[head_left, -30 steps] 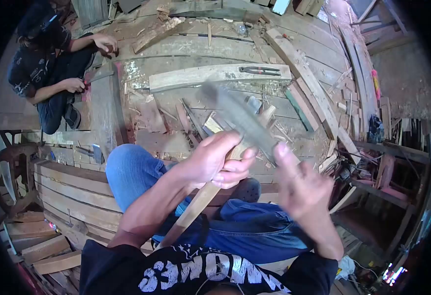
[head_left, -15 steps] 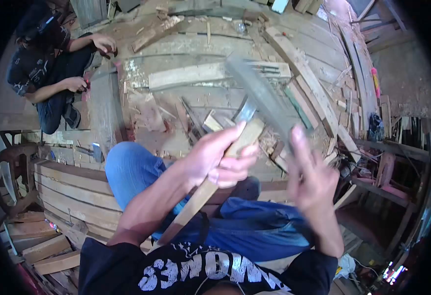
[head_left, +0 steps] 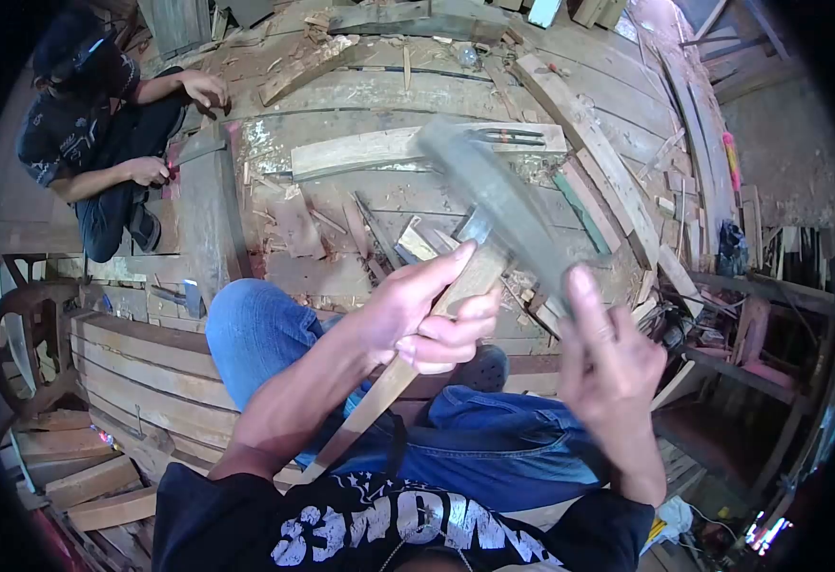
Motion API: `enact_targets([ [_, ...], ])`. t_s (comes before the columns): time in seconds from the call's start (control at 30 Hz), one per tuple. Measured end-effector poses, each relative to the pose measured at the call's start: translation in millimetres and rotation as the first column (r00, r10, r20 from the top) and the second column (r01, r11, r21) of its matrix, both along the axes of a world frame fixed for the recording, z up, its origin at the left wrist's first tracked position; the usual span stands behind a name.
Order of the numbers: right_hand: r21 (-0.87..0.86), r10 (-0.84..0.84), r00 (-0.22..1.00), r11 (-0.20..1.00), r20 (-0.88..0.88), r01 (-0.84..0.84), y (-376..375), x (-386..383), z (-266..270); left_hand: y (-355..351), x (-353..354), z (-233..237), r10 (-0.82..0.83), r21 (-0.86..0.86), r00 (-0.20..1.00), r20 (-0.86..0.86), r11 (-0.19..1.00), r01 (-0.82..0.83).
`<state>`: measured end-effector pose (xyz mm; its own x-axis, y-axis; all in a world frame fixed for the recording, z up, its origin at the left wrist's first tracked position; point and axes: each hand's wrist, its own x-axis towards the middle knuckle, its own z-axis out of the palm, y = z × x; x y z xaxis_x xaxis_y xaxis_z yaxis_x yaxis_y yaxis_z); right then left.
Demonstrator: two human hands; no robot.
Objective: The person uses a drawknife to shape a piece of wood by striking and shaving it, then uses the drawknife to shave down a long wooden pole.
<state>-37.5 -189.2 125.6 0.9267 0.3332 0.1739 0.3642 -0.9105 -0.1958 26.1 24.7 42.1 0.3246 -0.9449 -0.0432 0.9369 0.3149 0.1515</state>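
Note:
My left hand point(head_left: 437, 319) is wrapped round a pale wooden handle point(head_left: 375, 400), which slants from my lap up to a metal blade point(head_left: 475, 227) at its top end. My right hand point(head_left: 608, 357) grips the lower end of a long grey tool point(head_left: 503, 200), blurred by motion. The grey tool lies across the view near the metal blade; whether the two touch is hard to tell. My thumb on the right points up along its end.
At the upper left a co-worker point(head_left: 84, 143) sits holding a red-handled tool beside a thick plank point(head_left: 210, 210). A pale curved board point(head_left: 360, 151) lies ahead. Long beams point(head_left: 589, 143) lie at the right, stacked slats point(head_left: 151, 372) at the left.
The grey tool's far end has shifted slightly left and down. My right hand has moved a little down and right. The co-worker's red-handled tool now shows its blade over the plank.

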Motion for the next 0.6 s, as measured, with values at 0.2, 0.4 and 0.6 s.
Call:
enact_targets([
  [0.2,0.088,-0.056,0.985,0.995,0.160,0.042,0,5,-16,-3,3,0,0.052,0.108,0.995,0.091,0.992,-0.061],
  [0.4,0.053,-0.045,0.995,0.998,0.088,0.040,-1,2,-9,-4,0,3,0.024,0.210,0.991,0.135,0.976,-0.052],
  [0.6,0.017,0.019,0.996,1.000,0.091,-0.021,2,1,-12,-3,1,8,0.031,0.274,0.985,0.167,0.959,-0.077],
])
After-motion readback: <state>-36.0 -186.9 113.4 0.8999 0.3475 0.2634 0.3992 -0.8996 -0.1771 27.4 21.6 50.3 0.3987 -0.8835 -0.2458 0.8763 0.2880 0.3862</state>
